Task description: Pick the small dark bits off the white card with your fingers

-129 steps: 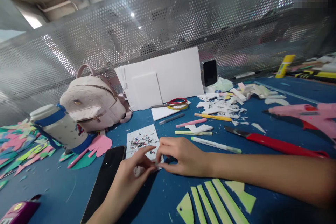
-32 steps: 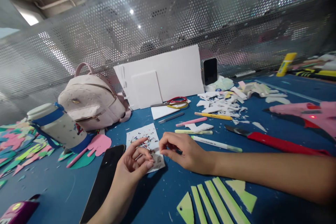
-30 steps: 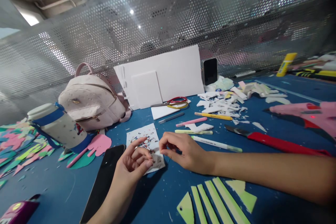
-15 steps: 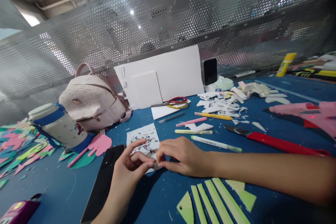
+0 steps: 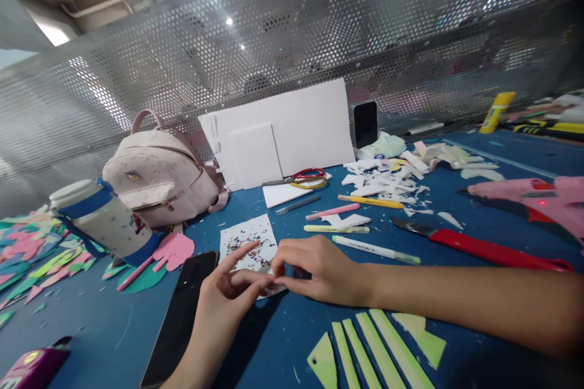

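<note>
My left hand (image 5: 228, 298) and my right hand (image 5: 317, 270) meet at the fingertips over the near edge of a white paper sheet (image 5: 232, 234). Tiny multicoloured bits (image 5: 250, 246) are scattered across that sheet. Thumb and a finger of my left hand are pinched, while another finger sticks out over the bits. On the right, thumb and forefinger press together against the left fingertips. Whatever lies between them is too small to make out. A black phone (image 5: 182, 310) lies beside and partly behind my left wrist.
Green foam strips (image 5: 381, 349) lie below my right forearm. Beyond it are marker pens (image 5: 376, 249), a red-handled cutter (image 5: 493, 249), scissors (image 5: 310, 177) and white scraps (image 5: 387, 185). A pink glue gun (image 5: 524, 191) is at right; a bottle (image 5: 104, 222) and backpack (image 5: 159, 173) stand left.
My left fingertips have moved slightly right and up to touch the right ones. One left finger has straightened outward. My right hand has barely shifted.
</note>
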Action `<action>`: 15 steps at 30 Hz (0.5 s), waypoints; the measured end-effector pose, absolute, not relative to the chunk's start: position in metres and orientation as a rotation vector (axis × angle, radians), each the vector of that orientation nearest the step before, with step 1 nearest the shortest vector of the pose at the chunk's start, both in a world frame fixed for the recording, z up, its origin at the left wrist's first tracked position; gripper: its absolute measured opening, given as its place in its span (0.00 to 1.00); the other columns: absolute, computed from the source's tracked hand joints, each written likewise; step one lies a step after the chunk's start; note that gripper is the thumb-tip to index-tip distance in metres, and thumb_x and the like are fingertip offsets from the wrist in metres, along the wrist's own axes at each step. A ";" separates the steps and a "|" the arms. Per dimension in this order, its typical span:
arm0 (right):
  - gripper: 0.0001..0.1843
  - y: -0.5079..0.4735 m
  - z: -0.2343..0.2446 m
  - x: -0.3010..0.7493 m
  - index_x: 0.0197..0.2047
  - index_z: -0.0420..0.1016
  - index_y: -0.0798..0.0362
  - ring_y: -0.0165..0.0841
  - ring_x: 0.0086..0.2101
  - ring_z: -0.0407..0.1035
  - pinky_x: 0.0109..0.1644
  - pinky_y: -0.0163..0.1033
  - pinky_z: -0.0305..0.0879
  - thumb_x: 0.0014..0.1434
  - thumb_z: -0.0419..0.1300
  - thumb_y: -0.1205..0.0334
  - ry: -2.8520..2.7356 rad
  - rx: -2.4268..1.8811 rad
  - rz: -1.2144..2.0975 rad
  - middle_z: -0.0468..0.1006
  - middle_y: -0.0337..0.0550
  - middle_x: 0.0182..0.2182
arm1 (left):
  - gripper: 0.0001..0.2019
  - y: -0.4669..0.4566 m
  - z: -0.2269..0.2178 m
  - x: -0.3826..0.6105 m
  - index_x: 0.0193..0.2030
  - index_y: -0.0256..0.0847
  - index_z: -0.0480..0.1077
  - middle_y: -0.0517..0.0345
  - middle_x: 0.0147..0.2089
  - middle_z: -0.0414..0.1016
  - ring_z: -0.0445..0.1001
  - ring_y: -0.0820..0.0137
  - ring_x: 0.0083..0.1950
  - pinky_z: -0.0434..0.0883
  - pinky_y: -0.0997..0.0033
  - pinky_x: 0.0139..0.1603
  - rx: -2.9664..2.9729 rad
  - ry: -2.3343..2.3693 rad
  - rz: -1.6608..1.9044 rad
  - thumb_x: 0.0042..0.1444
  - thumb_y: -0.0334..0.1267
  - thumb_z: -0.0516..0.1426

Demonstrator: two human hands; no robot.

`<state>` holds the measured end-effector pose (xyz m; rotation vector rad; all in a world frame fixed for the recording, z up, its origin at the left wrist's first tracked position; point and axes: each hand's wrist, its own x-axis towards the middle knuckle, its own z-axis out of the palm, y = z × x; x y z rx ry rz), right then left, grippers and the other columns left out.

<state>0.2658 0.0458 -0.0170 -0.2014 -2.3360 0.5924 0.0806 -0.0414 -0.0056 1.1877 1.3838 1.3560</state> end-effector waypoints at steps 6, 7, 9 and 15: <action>0.03 0.048 -0.016 0.265 0.40 0.70 0.54 0.27 0.29 0.65 0.33 0.33 0.60 0.66 0.57 0.64 -2.300 -0.325 0.621 0.75 0.41 0.36 | 0.24 -0.040 -0.001 0.075 0.53 0.36 0.69 0.56 0.26 0.81 0.80 0.67 0.32 0.77 0.68 0.40 1.245 1.353 1.404 0.50 0.39 0.67; 0.03 0.048 -0.016 0.265 0.41 0.70 0.54 0.27 0.30 0.65 0.34 0.33 0.60 0.67 0.57 0.64 -2.296 -0.343 0.624 0.75 0.41 0.37 | 0.24 -0.040 0.000 0.074 0.53 0.37 0.69 0.56 0.26 0.81 0.80 0.67 0.32 0.77 0.68 0.40 1.249 1.346 1.388 0.50 0.39 0.67; 0.04 0.049 -0.016 0.265 0.42 0.71 0.53 0.29 0.32 0.67 0.36 0.34 0.61 0.68 0.55 0.65 -2.288 -0.357 0.636 0.75 0.42 0.38 | 0.23 -0.039 0.001 0.071 0.53 0.38 0.68 0.57 0.27 0.81 0.80 0.66 0.33 0.76 0.69 0.41 1.262 1.333 1.350 0.51 0.38 0.66; 0.04 0.049 -0.015 0.264 0.40 0.71 0.54 0.28 0.34 0.67 0.38 0.34 0.61 0.67 0.57 0.64 -2.240 -0.396 0.724 0.74 0.40 0.37 | 0.19 -0.036 -0.004 0.062 0.53 0.39 0.68 0.56 0.29 0.81 0.80 0.66 0.35 0.76 0.67 0.42 1.438 1.360 1.215 0.56 0.38 0.63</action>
